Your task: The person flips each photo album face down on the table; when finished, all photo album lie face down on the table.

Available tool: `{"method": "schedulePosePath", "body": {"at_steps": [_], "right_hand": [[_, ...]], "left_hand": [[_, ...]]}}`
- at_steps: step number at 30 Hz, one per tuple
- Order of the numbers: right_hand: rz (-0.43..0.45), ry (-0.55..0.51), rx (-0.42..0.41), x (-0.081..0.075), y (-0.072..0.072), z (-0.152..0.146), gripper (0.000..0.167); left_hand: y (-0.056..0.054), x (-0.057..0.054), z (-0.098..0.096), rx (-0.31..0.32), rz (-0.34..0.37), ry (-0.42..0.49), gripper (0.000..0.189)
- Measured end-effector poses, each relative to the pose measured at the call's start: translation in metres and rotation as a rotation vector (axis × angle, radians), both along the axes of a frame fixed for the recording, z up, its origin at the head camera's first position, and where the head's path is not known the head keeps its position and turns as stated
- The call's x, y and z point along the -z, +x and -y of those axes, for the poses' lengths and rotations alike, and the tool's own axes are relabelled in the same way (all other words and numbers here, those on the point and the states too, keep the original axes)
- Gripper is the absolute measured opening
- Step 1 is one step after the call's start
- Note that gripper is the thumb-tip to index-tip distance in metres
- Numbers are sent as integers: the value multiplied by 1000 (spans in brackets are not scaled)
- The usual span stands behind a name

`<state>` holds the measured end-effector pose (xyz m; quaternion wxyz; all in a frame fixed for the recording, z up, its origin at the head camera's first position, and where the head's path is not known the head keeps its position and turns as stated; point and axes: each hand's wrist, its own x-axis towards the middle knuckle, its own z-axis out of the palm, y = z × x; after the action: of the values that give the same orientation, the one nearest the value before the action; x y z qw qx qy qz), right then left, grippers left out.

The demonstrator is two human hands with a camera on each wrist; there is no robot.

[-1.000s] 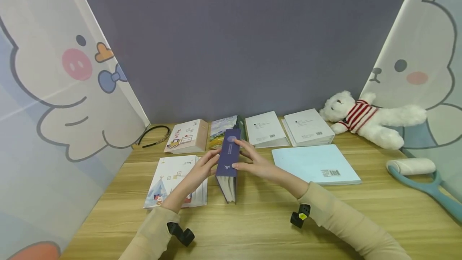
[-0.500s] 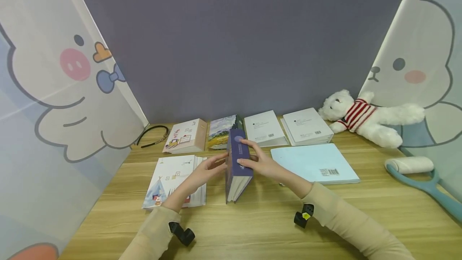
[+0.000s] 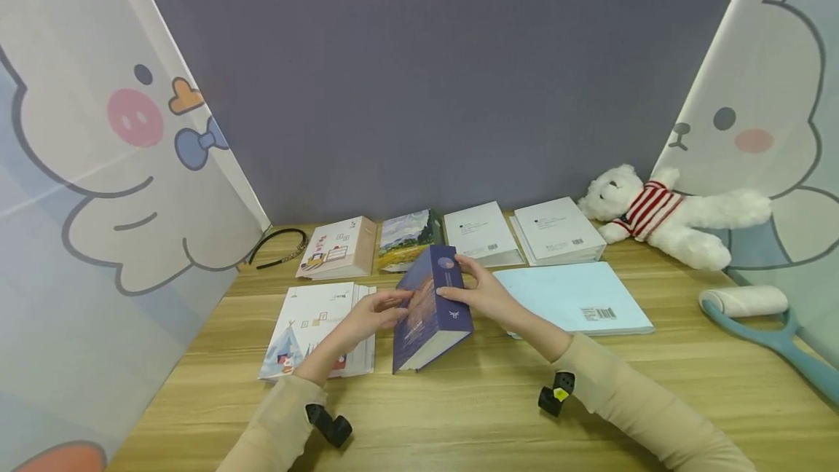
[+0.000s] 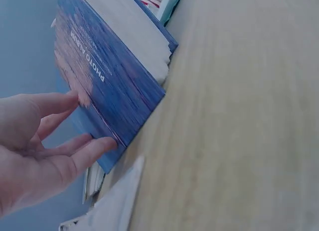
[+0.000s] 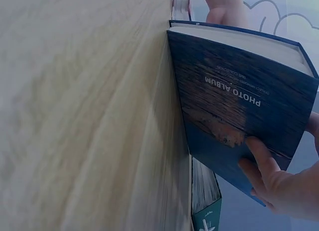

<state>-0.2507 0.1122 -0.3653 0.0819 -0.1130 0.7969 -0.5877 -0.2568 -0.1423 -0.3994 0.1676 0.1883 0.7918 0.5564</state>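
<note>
A blue-purple photo album [image 3: 419, 323] leans over the tabletop with its spine upward and its pages facing me. Its front cover slopes down to the left, the lower edge right at the wood. My right hand [image 3: 488, 299] grips it from the right, thumb on the spine. In the right wrist view, fingers of that right hand [image 5: 291, 191] lie against the other cover, which reads PHOTO ALBUM. From the left, my left hand [image 3: 367, 317] touches the front cover with loosely extended fingertips. The left wrist view shows this left hand [image 4: 45, 171] at the cover's side, palm off it.
Left of the album lies a white tent-print album [image 3: 308, 326]. Along the back are a pink album [image 3: 334, 250], a landscape-print album [image 3: 400, 235] and two white ones [image 3: 481, 231]. To the right lie a light blue book [image 3: 557, 293], teddy bear [image 3: 682, 228] and lint roller [image 3: 754, 302].
The album shifted right, then came nearer and tipped, so its front cover now shows on the left and its spine has turned rightward. Both hands have stayed at it.
</note>
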Motion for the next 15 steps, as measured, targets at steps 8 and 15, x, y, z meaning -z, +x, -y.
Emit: {"method": "schedulePosePath", "body": {"at_steps": [8,15], "right_hand": [[27,92,-9,5,-2,-11,87],[6,241,-6,12,-5,-20,87]], "left_hand": [[-3,6,2,-25,-19,-87,38],[-2,3,2,-22,-20,-121,35]]}}
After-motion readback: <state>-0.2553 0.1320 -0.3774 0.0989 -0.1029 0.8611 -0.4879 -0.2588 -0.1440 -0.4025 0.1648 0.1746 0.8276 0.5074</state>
